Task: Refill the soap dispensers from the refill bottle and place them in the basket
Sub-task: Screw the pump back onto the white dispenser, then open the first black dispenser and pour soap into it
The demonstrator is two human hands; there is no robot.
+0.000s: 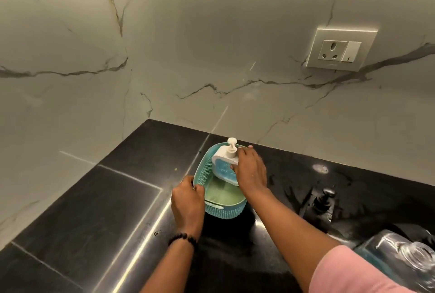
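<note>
Dispenser (pixel 225 164) gripped by right hand (pixel 250 170); left hand (pixel 187 200) holds basket (pixel 202 170) rim.

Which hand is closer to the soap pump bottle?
Right. The right hand holds the soap dispenser inside the basket; the left hand grips the basket's near-left rim, apart from the dispenser.

Soap dispenser (pixel 224 165): your right hand (pixel 250 170) covers its right side, so you cannot see how your fingers lie on it.
Basket (pixel 200 172): your right wrist hides its right rim; your left hand (pixel 187 200) covers the near-left corner.
Clear bottle (pixel 400 252): blurred at the lower right, cut off by the edge; you cannot tell what it is.
Dark object on the bench (pixel 323 200): too dim against the black surface to identify.
Both forearms: cut off by the bottom edge.
</note>
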